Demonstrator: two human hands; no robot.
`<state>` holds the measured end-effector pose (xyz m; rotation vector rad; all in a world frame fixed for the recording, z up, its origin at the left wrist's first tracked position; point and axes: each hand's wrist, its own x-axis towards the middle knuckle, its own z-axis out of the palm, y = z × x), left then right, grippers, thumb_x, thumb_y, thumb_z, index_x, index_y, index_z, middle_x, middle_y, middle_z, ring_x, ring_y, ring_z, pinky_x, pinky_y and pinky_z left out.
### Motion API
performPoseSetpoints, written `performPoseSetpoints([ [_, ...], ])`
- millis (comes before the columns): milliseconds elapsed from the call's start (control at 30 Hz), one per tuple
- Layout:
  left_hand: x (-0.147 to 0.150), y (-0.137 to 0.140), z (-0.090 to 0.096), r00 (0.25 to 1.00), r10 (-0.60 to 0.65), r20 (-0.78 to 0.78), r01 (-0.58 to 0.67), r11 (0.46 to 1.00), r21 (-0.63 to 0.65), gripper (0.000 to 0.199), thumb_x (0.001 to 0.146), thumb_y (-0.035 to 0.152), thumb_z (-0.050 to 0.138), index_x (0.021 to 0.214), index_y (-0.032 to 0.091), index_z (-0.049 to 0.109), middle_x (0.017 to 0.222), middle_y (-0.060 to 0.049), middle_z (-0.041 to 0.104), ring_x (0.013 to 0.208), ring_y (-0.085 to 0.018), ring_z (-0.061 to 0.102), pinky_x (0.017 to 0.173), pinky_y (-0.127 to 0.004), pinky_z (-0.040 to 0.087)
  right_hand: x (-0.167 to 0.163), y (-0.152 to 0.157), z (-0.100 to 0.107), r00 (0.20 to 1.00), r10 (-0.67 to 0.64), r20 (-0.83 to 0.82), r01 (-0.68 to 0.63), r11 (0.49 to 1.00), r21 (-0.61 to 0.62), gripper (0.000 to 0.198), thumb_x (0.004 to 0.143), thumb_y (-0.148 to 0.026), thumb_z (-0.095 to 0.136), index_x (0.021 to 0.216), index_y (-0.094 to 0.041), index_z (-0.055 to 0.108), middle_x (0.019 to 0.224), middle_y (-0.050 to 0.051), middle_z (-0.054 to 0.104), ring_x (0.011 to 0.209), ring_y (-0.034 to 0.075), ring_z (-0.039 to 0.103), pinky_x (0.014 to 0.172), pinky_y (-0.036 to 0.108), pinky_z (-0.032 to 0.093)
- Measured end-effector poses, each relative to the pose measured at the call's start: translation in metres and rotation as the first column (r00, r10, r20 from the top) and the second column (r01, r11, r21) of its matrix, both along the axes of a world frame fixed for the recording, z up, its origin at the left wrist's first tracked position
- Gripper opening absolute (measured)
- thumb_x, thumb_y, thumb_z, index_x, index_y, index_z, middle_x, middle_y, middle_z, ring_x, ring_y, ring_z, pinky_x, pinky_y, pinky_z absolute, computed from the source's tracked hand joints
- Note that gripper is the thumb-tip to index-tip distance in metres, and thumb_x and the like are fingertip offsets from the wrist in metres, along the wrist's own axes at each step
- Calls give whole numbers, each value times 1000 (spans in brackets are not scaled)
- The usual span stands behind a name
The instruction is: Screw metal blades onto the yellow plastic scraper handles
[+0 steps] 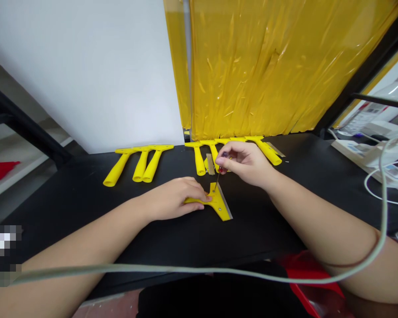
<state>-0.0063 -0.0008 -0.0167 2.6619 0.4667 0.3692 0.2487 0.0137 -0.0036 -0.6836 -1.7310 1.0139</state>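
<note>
A yellow scraper (220, 207) lies flat on the black table, its metal blade along the right side and two screws in its head. My left hand (182, 198) is closed round the scraper's handle and presses it down. Between the thumb and fingers of my right hand (247, 162) is a small screwdriver (223, 161) with a dark red handle. Its thin shaft slants down to the upper screw (214, 191) on the scraper head. Behind my right hand, more yellow scrapers (199, 160) stand in a row, partly hidden by the hand.
Three yellow scraper handles (139, 164) lie at the back left of the black table (159, 243). A loose blade (211, 164) lies among the back scrapers. A pale cable (199, 268) crosses in front of me. Power strips (354, 154) and a plastic bottle (368, 110) are at the right.
</note>
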Motion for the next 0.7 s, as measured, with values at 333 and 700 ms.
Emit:
performPoseSetpoints([
  [333,1,1,-1,1000,-6,18,6,1000,7,23,101,24,68,122,22,77,115,-8,80,105,-21,72,96,-34,54,0,1,-4,999,-32,32,31,999,26,40,79,-52,90,84,-19,68,71,1,69,61,16,68,58,28,56],
  [700,0,2,-2,1000,-5,-2,5,1000,21,24,102,25,67,123,23,77,117,-6,80,107,-21,71,98,-34,53,-4,-3,-10,995,-95,20,94,994,51,43,78,-50,91,78,-21,59,72,0,65,59,15,63,55,29,55],
])
